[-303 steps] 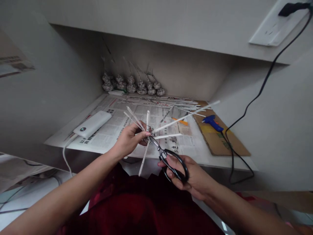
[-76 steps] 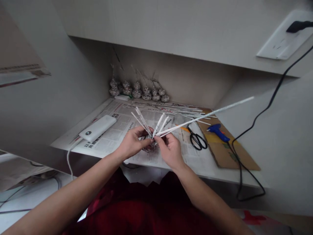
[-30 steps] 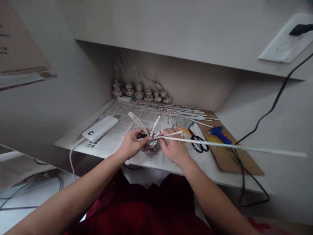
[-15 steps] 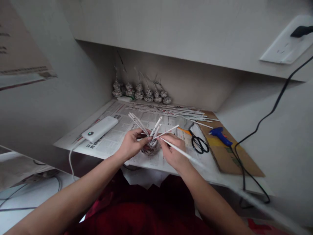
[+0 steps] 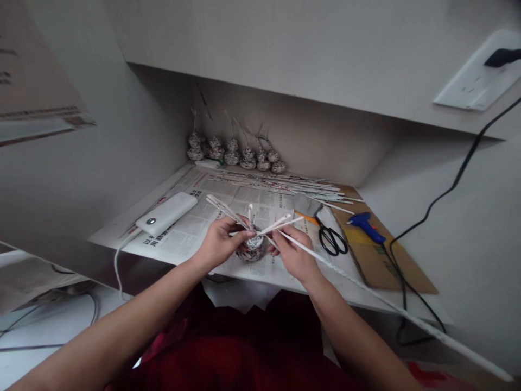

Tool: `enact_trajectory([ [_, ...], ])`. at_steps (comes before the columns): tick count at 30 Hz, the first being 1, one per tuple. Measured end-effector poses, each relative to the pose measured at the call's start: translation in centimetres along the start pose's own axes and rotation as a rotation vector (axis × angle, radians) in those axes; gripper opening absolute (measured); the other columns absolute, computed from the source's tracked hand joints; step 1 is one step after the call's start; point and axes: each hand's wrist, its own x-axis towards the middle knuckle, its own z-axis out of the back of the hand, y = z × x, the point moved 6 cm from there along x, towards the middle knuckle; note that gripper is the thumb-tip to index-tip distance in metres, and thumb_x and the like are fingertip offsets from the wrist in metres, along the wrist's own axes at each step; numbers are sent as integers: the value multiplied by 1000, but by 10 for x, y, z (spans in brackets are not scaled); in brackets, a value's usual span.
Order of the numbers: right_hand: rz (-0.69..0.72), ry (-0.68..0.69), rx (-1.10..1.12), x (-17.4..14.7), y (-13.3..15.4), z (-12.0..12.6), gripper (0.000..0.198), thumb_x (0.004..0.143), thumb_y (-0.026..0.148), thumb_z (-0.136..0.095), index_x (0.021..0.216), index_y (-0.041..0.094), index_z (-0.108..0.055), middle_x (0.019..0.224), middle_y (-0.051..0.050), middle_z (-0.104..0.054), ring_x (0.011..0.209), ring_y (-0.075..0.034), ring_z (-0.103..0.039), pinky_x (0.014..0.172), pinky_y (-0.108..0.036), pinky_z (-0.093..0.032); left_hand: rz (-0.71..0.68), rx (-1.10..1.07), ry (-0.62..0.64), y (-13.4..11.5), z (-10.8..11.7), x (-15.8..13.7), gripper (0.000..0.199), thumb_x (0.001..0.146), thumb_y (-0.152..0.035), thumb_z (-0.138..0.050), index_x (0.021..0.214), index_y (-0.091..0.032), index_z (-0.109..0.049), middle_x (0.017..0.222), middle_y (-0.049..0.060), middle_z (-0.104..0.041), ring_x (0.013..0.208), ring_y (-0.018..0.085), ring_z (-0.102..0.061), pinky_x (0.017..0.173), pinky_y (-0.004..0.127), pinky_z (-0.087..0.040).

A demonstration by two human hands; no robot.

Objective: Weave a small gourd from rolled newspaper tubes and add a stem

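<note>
A small woven newspaper gourd stands near the table's front edge, with several rolled paper strips sticking up and out of its top. My left hand is closed at its left side, thumb pressed on the upper rim and fingers behind. On the other side my right hand pinches a long rolled paper tube, which runs from the gourd's top down past my right forearm. Two short strip ends lean right over my right fingers. Some of my left fingertips are hidden behind the weave.
Finished woven gourds line the back wall. Loose paper tubes lie before them on newspaper. Black-handled scissors and a blue glue gun on cardboard are at right, its cord hanging. A white power bank lies left.
My right hand has moved slightly right, drawing the long tube along. The upright strips have shifted, one now leaning right; the left bundle tilts lower.
</note>
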Motion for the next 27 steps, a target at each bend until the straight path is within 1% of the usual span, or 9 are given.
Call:
enact_trajectory([
  [3, -91, 18, 128, 3, -7, -1, 26, 83, 45, -60, 83, 20, -65, 69, -1, -65, 52, -15, -63, 44, -25, -52, -93, 84, 62, -9, -2, 0, 19, 75, -30, -70, 84, -14, -64, 89, 7, -66, 73, 17, -63, 54, 25, -55],
  [7, -182, 40, 277, 4, -15, -6, 30, 78, 48, -64, 82, 19, -63, 72, -1, -66, 47, -13, -61, 39, -22, -48, -274, 113, 45, -23, -2, -5, 9, 77, -22, -69, 76, -15, -63, 89, 6, -67, 86, 17, -63, 78, 30, -53],
  [12, -240, 58, 357, -1, -12, -10, 31, 80, 48, -62, 91, 19, -62, 75, 0, -66, 49, -11, -60, 42, -21, -47, -290, 127, 27, -23, -2, -6, 9, 79, -23, -66, 76, -16, -61, 91, 6, -67, 88, 18, -63, 84, 33, -49],
  [13, -211, 52, 317, -3, -8, -9, 31, 81, 48, -61, 94, 20, -63, 77, -1, -67, 51, -11, -60, 44, -22, -48, -282, 121, 30, -22, -2, -5, 10, 80, -23, -66, 77, -16, -61, 91, 6, -67, 89, 19, -63, 85, 34, -49],
  [15, -67, 17, 152, -5, 5, -2, 29, 84, 45, -59, 98, 20, -66, 83, -3, -69, 58, -13, -62, 52, -25, -52, -269, 105, 38, -21, -2, -4, 10, 80, -24, -66, 77, -16, -61, 91, 7, -67, 90, 19, -63, 86, 34, -48],
  [17, 127, -34, -67, -7, 21, 4, 23, 86, 38, -59, 98, 22, -69, 91, -5, -71, 74, -17, -66, 68, -30, -54, -260, 90, 37, -21, -1, -4, 11, 80, -25, -67, 77, -16, -61, 91, 6, -67, 89, 19, -63, 85, 32, -48],
  [19, 251, -47, -237, -10, 30, 6, 18, 87, 33, -59, 97, 24, -71, 95, -4, -72, 88, -19, -66, 81, -32, -52, -261, 98, 34, -22, -2, -5, 11, 79, -25, -67, 77, -16, -61, 91, 6, -67, 88, 18, -63, 84, 32, -48],
  [23, 286, -36, -448, -13, 33, 2, 16, 89, 31, -57, 93, 25, -72, 88, -3, -72, 84, -19, -66, 77, -30, -50, -278, 142, 40, -25, -3, -7, 11, 80, -25, -67, 76, -16, -62, 91, 7, -68, 88, 19, -64, 84, 32, -47],
  [27, 463, -72, -793, -26, 53, -9, 19, 91, 24, -52, 97, 21, -70, 89, -8, -68, 84, -22, -62, 78, -33, -48, -282, 132, 17, -24, -2, -9, 11, 80, -25, -66, 76, -16, -62, 91, 6, -67, 89, 18, -63, 84, 32, -48],
])
